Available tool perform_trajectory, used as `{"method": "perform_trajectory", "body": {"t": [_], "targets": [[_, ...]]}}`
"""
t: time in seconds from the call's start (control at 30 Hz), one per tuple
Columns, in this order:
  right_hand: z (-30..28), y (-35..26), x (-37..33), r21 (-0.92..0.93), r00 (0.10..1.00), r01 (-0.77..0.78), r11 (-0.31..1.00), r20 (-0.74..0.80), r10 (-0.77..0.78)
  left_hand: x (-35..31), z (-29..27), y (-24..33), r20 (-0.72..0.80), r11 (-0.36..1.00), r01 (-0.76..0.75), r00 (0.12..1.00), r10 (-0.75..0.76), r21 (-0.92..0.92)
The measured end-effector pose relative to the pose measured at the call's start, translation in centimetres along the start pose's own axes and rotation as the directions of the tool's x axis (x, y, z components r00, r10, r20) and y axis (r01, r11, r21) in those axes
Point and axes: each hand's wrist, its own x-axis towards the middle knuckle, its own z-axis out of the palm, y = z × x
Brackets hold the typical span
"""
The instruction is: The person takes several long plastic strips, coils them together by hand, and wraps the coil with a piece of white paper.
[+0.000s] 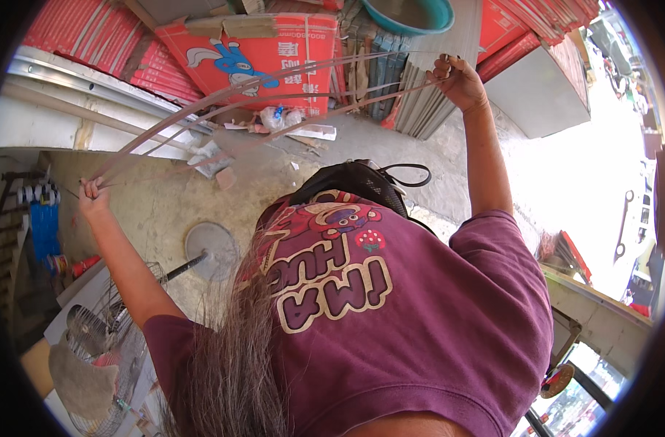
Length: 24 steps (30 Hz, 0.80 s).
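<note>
A long, thin, pinkish-brown strap (173, 116) stretches in several loose strands between my raised hands, bowed and partly blurred by motion. Far out to the left, my left hand (93, 198) is closed round one end of the bunch. My right hand (460, 81), higher up at the right, has its fingers curled round the other end. Below the strands lies the concrete floor (274, 156). Behind them stands a red carton (303, 47) with a blue cartoon figure. The material of the strap is hard to make out.
Stacked red boxes (103, 40) line the back left. A teal basin (412, 25) stands at the back, above grey tiles (427, 109) on edge. A fan (92, 364) with a wire cage and a round base (210, 247) is at lower left. A black bag (354, 178) hangs at my front.
</note>
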Motion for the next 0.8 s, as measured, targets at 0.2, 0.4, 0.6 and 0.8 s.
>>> {"method": "perform_trajectory", "body": {"t": [0.2, 0.4, 0.6, 0.8], "targets": [[1.6, 0.1, 0.9, 0.255, 0.980, 0.106, 0.961, 0.138, -0.144, -2.1, 0.8, -3.3, -0.149, 0.993, -0.103, 0.983, 0.109, 0.048], [6.6, 0.0, 1.7, -0.414, 0.964, 0.201, 0.888, -0.080, -0.255, -6.1, 5.8, -6.2, -0.079, 0.945, -0.165, 0.978, 0.194, 0.283], [14.2, 3.1, 3.6, -0.933, 0.968, 0.206, 0.295, 0.152, -0.198, -8.6, 12.2, -11.1, 0.184, 0.822, -0.213, 0.974, 0.135, 0.528], [21.9, 8.5, 4.6, -0.885, 0.869, 0.444, 0.141, 0.464, 0.173, -15.5, 19.7, -22.1, 0.533, 0.588, -0.299, 0.800, -0.275, 0.752]]}}
